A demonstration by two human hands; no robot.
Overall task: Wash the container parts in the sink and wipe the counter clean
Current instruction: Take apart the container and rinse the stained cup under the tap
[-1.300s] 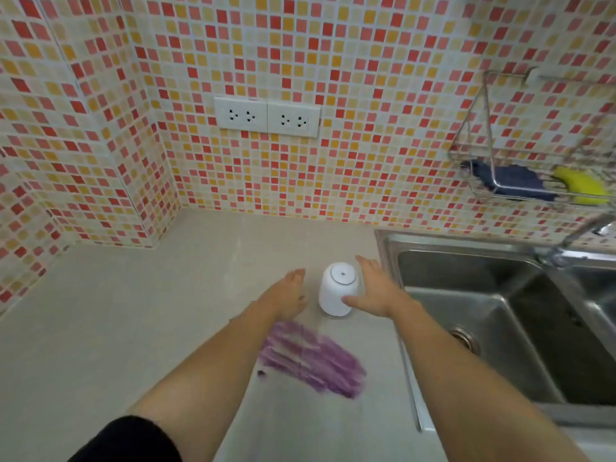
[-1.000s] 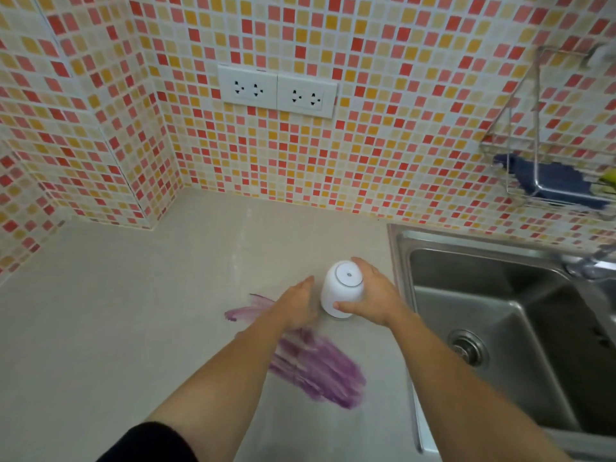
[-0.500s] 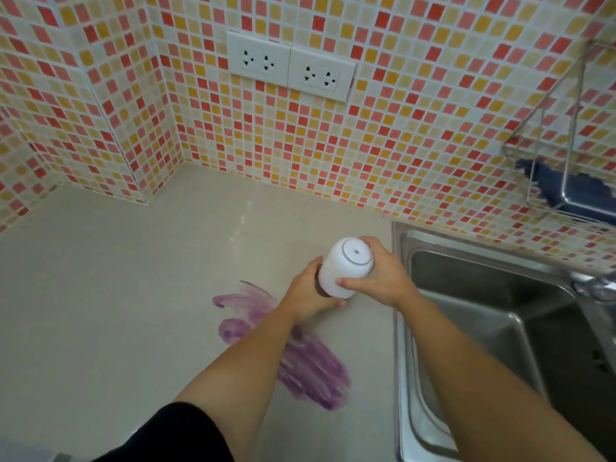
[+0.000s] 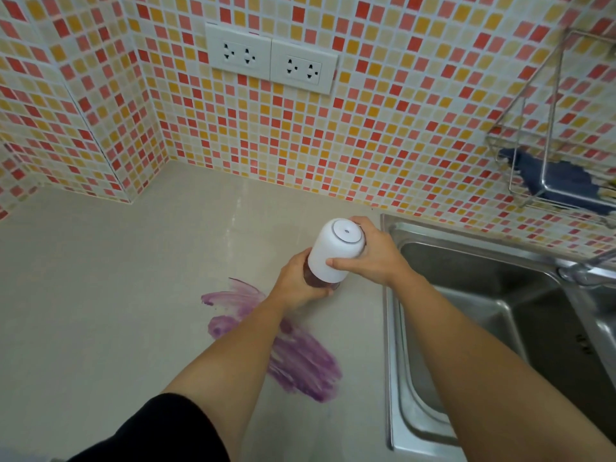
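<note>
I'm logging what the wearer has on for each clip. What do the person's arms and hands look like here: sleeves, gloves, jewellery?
Both hands are bare: no gloves, and no rings, watch or bracelet show on the left hand or the right hand. Both forearms are uncovered. A black sleeve covers the left upper arm, ending near the elbow. No sleeve is visible on the right arm within the frame.

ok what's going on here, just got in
A person holds a white container in both hands above the counter, beside the sink. The right hand grips its white upper part; the left hand grips the darker lower part. It looks like they may be taking it apart, though that's a guess. A purple smear lies on the counter, not yet wiped.
</note>
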